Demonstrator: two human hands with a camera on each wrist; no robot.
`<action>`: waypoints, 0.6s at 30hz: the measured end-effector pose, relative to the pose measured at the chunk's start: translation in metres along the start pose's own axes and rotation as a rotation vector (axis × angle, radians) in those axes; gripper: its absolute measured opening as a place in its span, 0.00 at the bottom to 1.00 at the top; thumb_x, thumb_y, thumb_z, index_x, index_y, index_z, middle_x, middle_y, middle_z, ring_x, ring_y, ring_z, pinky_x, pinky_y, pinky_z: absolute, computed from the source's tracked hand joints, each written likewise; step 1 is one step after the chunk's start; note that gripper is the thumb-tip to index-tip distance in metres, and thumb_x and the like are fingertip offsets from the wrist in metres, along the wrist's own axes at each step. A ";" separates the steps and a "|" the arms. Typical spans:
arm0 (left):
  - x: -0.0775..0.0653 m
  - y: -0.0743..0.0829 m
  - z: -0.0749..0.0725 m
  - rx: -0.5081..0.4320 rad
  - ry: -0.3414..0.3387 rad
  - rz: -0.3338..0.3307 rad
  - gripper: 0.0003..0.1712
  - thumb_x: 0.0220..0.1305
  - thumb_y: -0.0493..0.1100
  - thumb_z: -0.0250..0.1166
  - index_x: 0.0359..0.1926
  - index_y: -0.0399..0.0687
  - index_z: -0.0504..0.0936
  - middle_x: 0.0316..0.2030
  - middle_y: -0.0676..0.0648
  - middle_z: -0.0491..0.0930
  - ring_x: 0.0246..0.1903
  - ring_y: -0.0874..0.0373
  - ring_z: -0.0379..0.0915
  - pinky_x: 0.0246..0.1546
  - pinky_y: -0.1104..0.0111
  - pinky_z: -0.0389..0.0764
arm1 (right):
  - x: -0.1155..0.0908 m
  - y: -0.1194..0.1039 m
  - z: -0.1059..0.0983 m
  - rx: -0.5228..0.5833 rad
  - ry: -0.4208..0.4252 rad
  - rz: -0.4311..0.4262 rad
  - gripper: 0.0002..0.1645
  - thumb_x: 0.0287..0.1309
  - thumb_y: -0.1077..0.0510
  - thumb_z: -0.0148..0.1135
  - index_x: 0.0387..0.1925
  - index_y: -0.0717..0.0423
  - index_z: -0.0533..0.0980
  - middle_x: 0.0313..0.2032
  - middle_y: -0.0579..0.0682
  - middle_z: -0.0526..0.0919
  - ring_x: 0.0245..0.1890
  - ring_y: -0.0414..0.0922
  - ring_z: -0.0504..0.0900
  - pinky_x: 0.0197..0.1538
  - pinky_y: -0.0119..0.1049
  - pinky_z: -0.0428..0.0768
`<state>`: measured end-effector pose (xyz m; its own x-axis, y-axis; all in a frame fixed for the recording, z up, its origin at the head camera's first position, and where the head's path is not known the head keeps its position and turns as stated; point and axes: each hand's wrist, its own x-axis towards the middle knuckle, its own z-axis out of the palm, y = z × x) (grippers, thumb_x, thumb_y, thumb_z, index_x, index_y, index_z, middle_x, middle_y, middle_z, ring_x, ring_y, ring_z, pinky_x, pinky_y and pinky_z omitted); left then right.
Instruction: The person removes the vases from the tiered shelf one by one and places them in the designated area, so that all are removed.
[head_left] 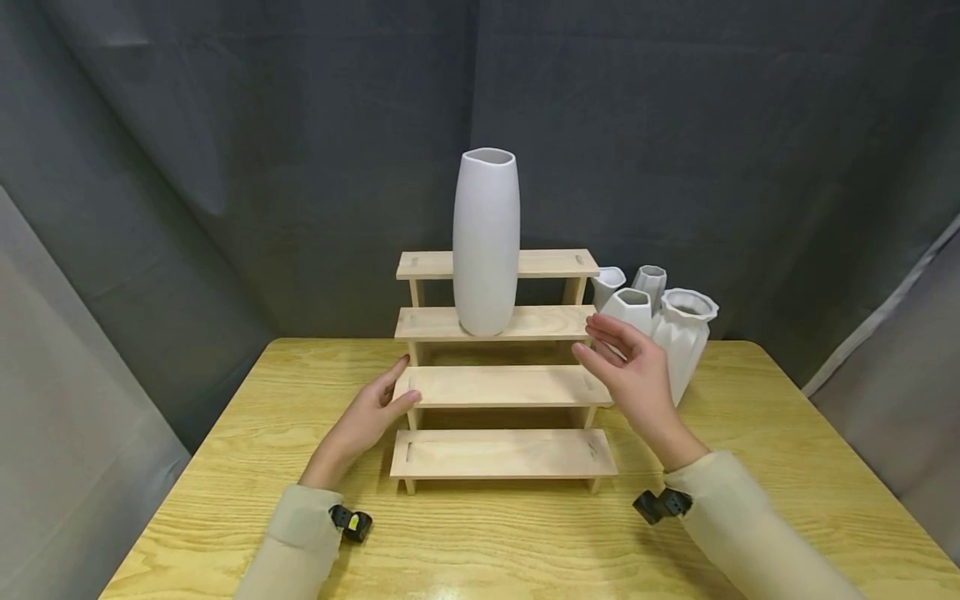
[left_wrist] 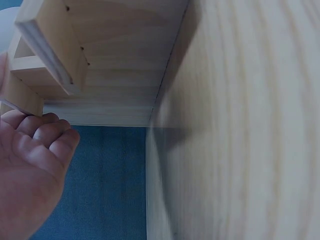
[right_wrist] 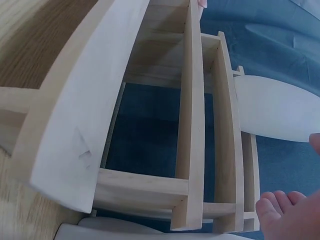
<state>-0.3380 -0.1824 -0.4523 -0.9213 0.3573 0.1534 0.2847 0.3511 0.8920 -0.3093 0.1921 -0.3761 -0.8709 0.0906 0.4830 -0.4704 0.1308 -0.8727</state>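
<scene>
A tall white vase [head_left: 486, 242] stands upright on the second step from the top of a tiered wooden display stand [head_left: 501, 385]. With the thumb over the tread and the fingers curled by its end, my left hand [head_left: 369, 417] grips the stand's left side, one step above the lowest. In the left wrist view, those fingers [left_wrist: 50, 131] bend at the wooden edge. My right hand [head_left: 637, 379] hovers by the stand's right end with loosely bent fingers and holds nothing. The right wrist view also has the vase [right_wrist: 280, 107], lying across the stand's far steps.
Several smaller white vases cluster behind and right of the stand, among them a fluted one [head_left: 684, 333] and one with an angular mouth [head_left: 632, 307]. The stand rests on a yellow wood-grain table [head_left: 480, 542]. A dark curtain [head_left: 300, 167] hangs behind.
</scene>
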 end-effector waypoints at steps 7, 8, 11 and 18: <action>-0.003 0.012 -0.002 0.006 -0.022 -0.021 0.43 0.74 0.54 0.57 0.78 0.49 0.46 0.77 0.47 0.42 0.74 0.47 0.39 0.72 0.53 0.50 | 0.007 0.001 0.007 0.001 -0.019 -0.006 0.32 0.56 0.64 0.72 0.61 0.68 0.73 0.58 0.68 0.76 0.59 0.53 0.76 0.61 0.40 0.74; -0.005 0.018 -0.002 0.007 -0.025 -0.025 0.42 0.74 0.53 0.57 0.78 0.48 0.47 0.77 0.46 0.42 0.74 0.46 0.40 0.71 0.53 0.50 | 0.008 0.001 0.009 0.005 -0.022 -0.007 0.32 0.56 0.64 0.72 0.62 0.68 0.73 0.58 0.68 0.76 0.59 0.54 0.76 0.61 0.41 0.73; -0.010 0.033 -0.004 0.006 -0.033 -0.032 0.42 0.74 0.51 0.57 0.78 0.44 0.47 0.77 0.43 0.42 0.74 0.45 0.41 0.71 0.53 0.51 | 0.011 0.002 0.012 0.024 -0.035 -0.001 0.32 0.57 0.64 0.72 0.62 0.68 0.72 0.58 0.68 0.75 0.60 0.57 0.75 0.62 0.40 0.73; -0.011 0.033 -0.004 -0.007 -0.033 -0.027 0.42 0.74 0.52 0.58 0.78 0.44 0.48 0.77 0.43 0.43 0.74 0.44 0.42 0.71 0.53 0.52 | 0.018 -0.001 0.019 0.027 -0.039 0.010 0.34 0.56 0.61 0.73 0.62 0.67 0.73 0.59 0.67 0.75 0.61 0.56 0.75 0.61 0.36 0.74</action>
<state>-0.3197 -0.1777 -0.4224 -0.9194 0.3760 0.1155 0.2581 0.3551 0.8985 -0.3268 0.1749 -0.3679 -0.8803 0.0527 0.4715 -0.4648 0.1035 -0.8794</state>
